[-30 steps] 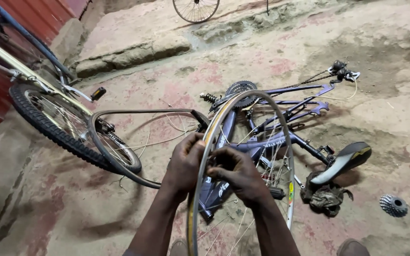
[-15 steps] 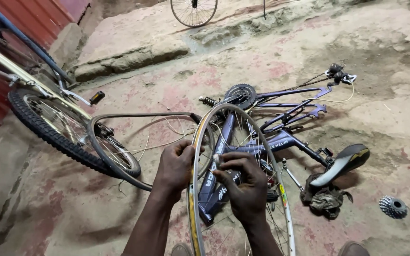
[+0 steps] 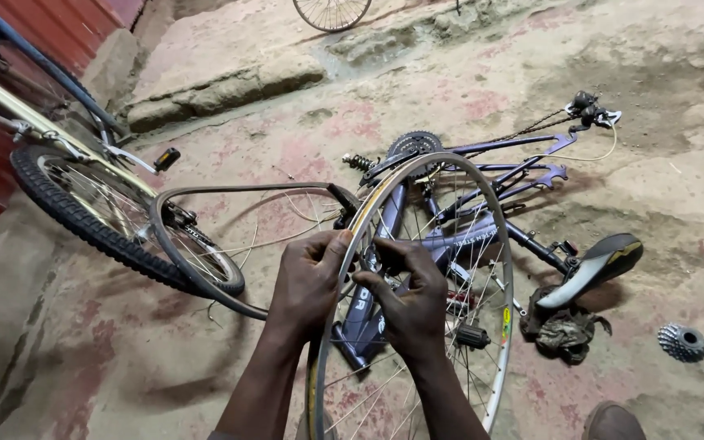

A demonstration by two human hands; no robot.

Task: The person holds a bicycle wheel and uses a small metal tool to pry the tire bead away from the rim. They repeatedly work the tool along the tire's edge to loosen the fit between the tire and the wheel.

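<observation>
Down in front of you, your left hand [image 3: 310, 281] was curled around the edge of the bare silver spoked bicycle wheel rim [image 3: 500, 269], its fingers closed on the metal near the upper left of the hoop. Your right hand [image 3: 411, 303] sat just beside it, reaching among the thin spokes, with fingers bent and pinched together on something too small to tell. The rim stood upright on its edge between your forearms, tilted a little to the right. Behind it, on the dusty reddish concrete ground [image 3: 270, 155], lay the purple bicycle frame [image 3: 495, 175] on its side, its black and yellow saddle [image 3: 595, 267] pointing to the right and its handlebar end [image 3: 592, 110] farther up. A crumpled dark rag [image 3: 562, 330] lay just under the saddle, and a small silver toothed sprocket cluster [image 3: 681, 342] rested well apart at the right. To your left, a second bicycle's black knobbly tyred wheel [image 3: 95, 216] leaned by the red corrugated wall [image 3: 50, 28], with a loose black tyre [image 3: 205, 244] looping near it.
</observation>
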